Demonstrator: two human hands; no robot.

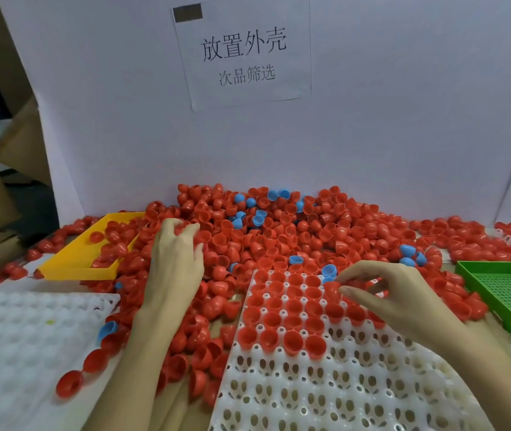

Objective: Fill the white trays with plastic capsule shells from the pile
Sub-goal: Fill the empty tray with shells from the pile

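Several rows of the white tray (325,384) under the right hand (394,300) hold shells. Its fingers pinch a red shell (332,289) over a socket; left hand (176,259) claws the pile (279,231). Next: seating it mouth-up.

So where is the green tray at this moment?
In the head view, the green tray sits at the far right edge of the table, just right of the right hand and the partly filled white tray, with red shells piled behind it.
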